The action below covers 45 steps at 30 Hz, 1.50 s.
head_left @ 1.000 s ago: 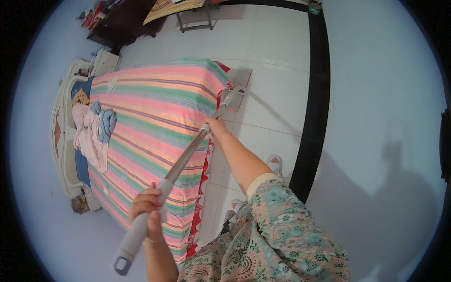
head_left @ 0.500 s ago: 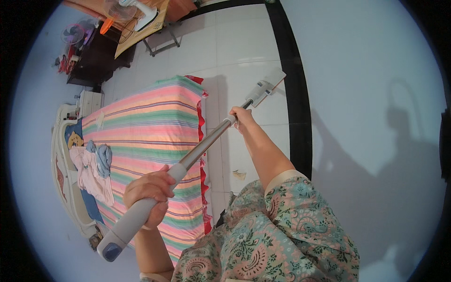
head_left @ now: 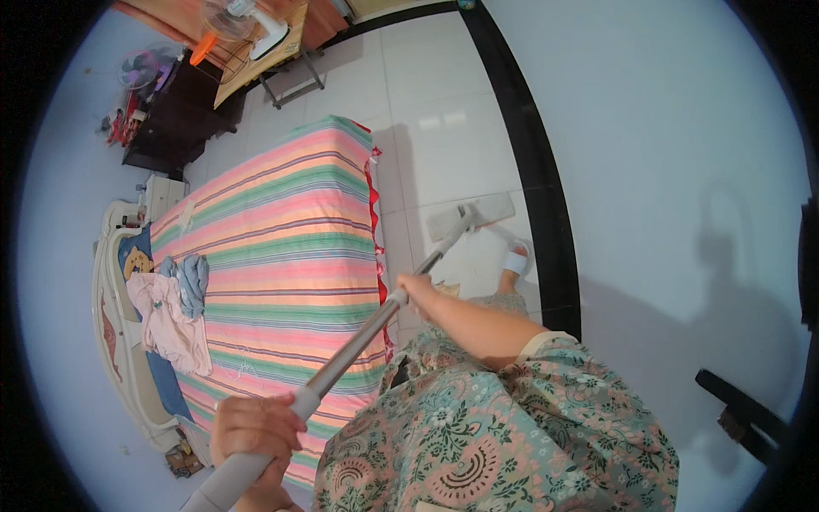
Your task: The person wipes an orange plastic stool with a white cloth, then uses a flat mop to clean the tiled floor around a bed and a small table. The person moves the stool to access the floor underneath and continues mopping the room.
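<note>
A long-handled flat mop slants across the view, with a silver pole [head_left: 354, 346] and a thick light-grey grip [head_left: 230, 480] at the lower left. My left hand [head_left: 254, 431] is wrapped round that grip. Further down the pole, my right hand [head_left: 415, 294] is closed about the pole near a grey collar. The pale rectangular mop head [head_left: 490, 212] lies on the white tiled floor [head_left: 439, 158], close to the black skirting strip. Beside the mop head is my foot in a white slipper [head_left: 517, 258]. A scrap of tan material [head_left: 447, 290] lies partly behind my right arm.
On the left stands a bed with a striped cover [head_left: 281, 200] and crumpled clothes [head_left: 175, 307]. A blue wall [head_left: 648, 171] rises on the right. Far off are a folding table [head_left: 294, 30] with a white fan, and a dark cabinet [head_left: 179, 115]. A dark object [head_left: 742, 410] shows lower right.
The mop head has come nearer to me and turned flatter to the view. Both hands have moved down with the pole. My slippered foot and the dark object have come into view.
</note>
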### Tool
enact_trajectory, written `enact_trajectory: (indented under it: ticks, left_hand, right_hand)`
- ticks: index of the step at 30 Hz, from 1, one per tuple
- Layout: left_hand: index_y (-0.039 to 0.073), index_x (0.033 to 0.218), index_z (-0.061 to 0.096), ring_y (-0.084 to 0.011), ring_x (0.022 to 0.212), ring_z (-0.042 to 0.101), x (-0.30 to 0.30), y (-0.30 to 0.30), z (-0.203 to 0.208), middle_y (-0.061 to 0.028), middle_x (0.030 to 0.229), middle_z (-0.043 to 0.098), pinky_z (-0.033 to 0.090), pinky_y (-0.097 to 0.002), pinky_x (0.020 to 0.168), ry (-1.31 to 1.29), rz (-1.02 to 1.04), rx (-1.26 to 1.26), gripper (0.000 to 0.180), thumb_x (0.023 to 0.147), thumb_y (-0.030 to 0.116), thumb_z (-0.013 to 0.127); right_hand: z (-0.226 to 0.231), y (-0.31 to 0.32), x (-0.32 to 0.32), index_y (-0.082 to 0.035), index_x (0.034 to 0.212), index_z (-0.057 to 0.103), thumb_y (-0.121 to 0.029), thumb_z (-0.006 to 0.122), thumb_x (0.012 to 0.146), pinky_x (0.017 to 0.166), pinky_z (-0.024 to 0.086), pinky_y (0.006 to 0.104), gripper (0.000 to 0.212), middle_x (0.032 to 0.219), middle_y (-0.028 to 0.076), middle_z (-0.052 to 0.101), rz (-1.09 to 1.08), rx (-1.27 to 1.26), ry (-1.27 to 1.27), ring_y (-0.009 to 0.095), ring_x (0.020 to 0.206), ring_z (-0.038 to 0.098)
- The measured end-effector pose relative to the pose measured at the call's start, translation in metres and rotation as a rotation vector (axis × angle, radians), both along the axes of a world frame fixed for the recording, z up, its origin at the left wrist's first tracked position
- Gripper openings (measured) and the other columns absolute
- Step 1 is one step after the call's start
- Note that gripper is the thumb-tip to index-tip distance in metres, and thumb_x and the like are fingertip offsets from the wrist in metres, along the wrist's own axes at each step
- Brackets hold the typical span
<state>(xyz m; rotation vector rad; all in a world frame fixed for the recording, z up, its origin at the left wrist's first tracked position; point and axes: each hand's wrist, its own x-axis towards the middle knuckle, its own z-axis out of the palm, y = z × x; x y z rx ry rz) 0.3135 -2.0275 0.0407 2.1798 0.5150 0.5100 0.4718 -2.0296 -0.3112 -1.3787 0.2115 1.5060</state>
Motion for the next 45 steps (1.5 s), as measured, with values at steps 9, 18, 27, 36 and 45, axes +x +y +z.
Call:
enact_trajectory:
  ticks: [9, 18, 27, 36, 45]
  left_hand:
    - [0.011, 0.051, 0.048, -0.0168, 0.044, 0.058, -0.062, -0.023, 0.042, -0.0015, 0.045, 0.055, 0.053, -0.0329, 0.068, -0.069, -0.155, -0.037, 0.026, 0.076, 0.007, 0.057]
    - [0.010, 0.077, 0.045, -0.0178, 0.064, 0.054, -0.064, 0.017, 0.008, -0.0032, 0.069, 0.050, 0.045, -0.0421, 0.088, -0.628, -0.001, -0.358, 0.024, 0.068, 0.008, 0.067]
    - [0.011, 0.069, 0.046, -0.0184, 0.063, 0.053, 0.057, 0.042, -0.069, -0.0033, 0.060, 0.053, 0.041, -0.0451, 0.090, -0.547, -0.266, -0.561, 0.023, 0.078, 0.019, 0.065]
    - [0.010, 0.067, 0.045, -0.0181, 0.059, 0.050, 0.194, 0.103, -0.057, -0.0030, 0.055, 0.048, 0.044, -0.0445, 0.087, -0.534, -0.067, -0.594, 0.025, 0.078, 0.020, 0.064]
    - [0.011, 0.070, 0.043, -0.0183, 0.065, 0.051, 0.341, 0.175, -0.082, -0.0034, 0.061, 0.050, 0.039, -0.0461, 0.091, -0.483, -0.087, -0.386, 0.022, 0.078, 0.013, 0.063]
  right_hand:
    - [0.014, -0.035, -0.100, -0.008, 0.056, 0.046, -0.019, 0.057, 0.066, 0.034, 0.026, 0.0299, 0.018, 0.055, 0.006, 0.044, 0.235, -0.006, 0.424, 0.014, 0.042, 0.037]
    - [0.026, -0.020, -0.046, -0.011, 0.068, 0.048, -0.012, 0.055, 0.072, 0.040, 0.034, 0.0253, 0.009, 0.063, 0.000, 0.047, -0.309, 0.347, 0.571, 0.011, 0.057, 0.046]
    - [0.005, -0.042, 0.079, -0.010, 0.073, 0.049, -0.014, 0.062, 0.073, 0.049, 0.034, 0.0312, 0.014, 0.070, 0.002, 0.045, -0.820, 0.226, 0.326, 0.014, 0.059, 0.044]
    - [-0.008, 0.016, 0.192, -0.006, 0.070, 0.052, -0.008, 0.063, 0.071, 0.051, 0.036, 0.0310, 0.012, 0.069, 0.003, 0.048, -0.727, 0.141, 0.240, 0.014, 0.060, 0.048]
    - [-0.029, 0.154, 0.383, -0.006, 0.063, 0.048, -0.008, 0.063, 0.069, 0.045, 0.033, 0.0326, 0.016, 0.064, 0.005, 0.044, -0.580, 0.417, 0.197, 0.015, 0.055, 0.044]
